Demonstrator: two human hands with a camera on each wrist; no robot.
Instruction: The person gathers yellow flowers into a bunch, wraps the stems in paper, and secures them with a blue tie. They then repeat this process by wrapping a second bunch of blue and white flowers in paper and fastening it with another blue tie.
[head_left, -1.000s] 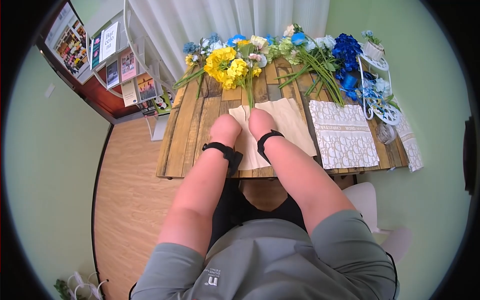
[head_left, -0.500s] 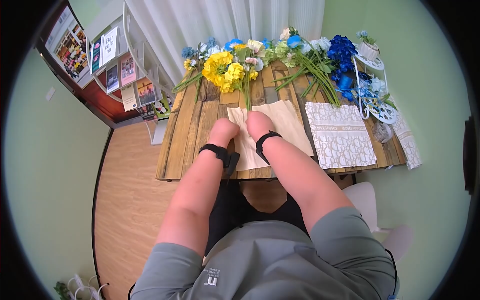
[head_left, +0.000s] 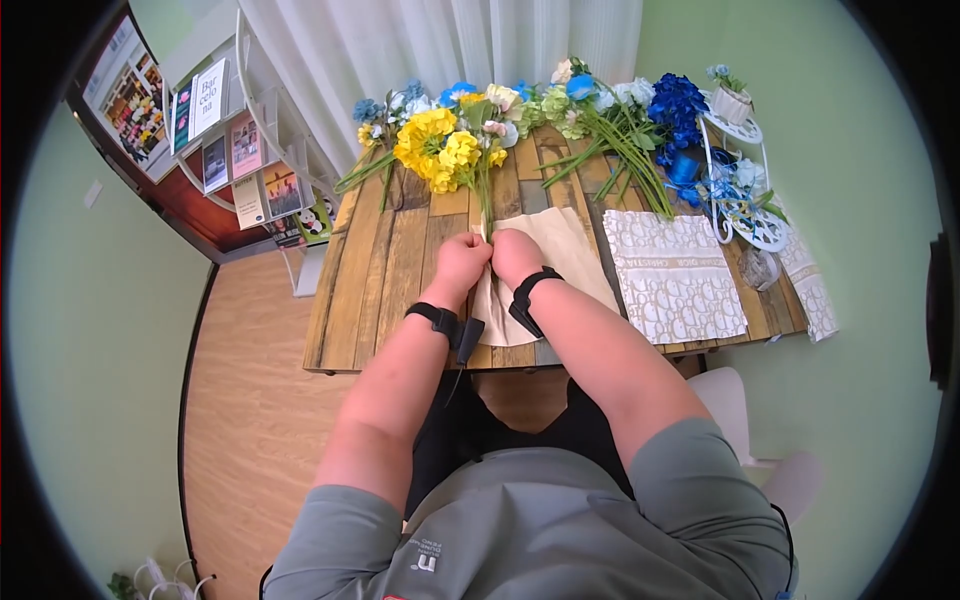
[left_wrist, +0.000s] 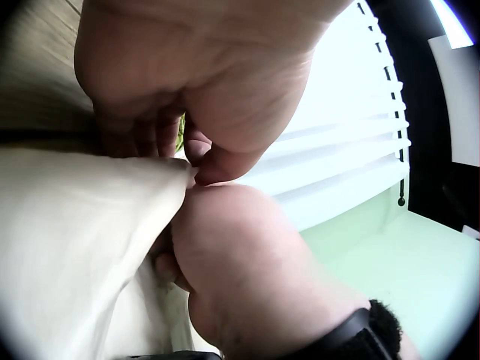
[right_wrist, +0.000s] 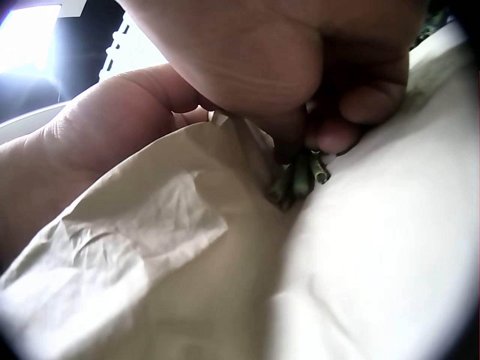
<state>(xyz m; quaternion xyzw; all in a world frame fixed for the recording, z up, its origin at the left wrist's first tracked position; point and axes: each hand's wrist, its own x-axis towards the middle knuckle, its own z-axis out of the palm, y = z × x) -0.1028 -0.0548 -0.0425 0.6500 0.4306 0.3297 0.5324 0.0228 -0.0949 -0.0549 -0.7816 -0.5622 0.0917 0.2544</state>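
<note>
A bouquet of yellow flowers [head_left: 440,150] with a few pale blooms lies on tan wrapping paper [head_left: 560,260], its green stems [head_left: 486,200] pointing toward me. My right hand [head_left: 517,256] grips the stems; their cut ends [right_wrist: 302,176] poke out below its curled fingers in the right wrist view. Close against it, my left hand [head_left: 463,262] pinches the paper's left edge. In the left wrist view that hand's thumb and fingers [left_wrist: 217,161] meet at the paper fold, right beside the other hand. The paper rises in a fold around the stem ends.
Loose blue, white and green flowers [head_left: 560,105] line the table's back. Bare green stems [head_left: 630,150] lie right of the bouquet. Patterned white sheets [head_left: 675,280] lie at right, near a white metal stand [head_left: 765,230], blue ribbon [head_left: 685,168] and a dark blue bloom cluster [head_left: 683,105].
My left hand has moved forward and in against the right hand, drawing the paper's left edge toward the stems. The right hand keeps its hold on the stems.
</note>
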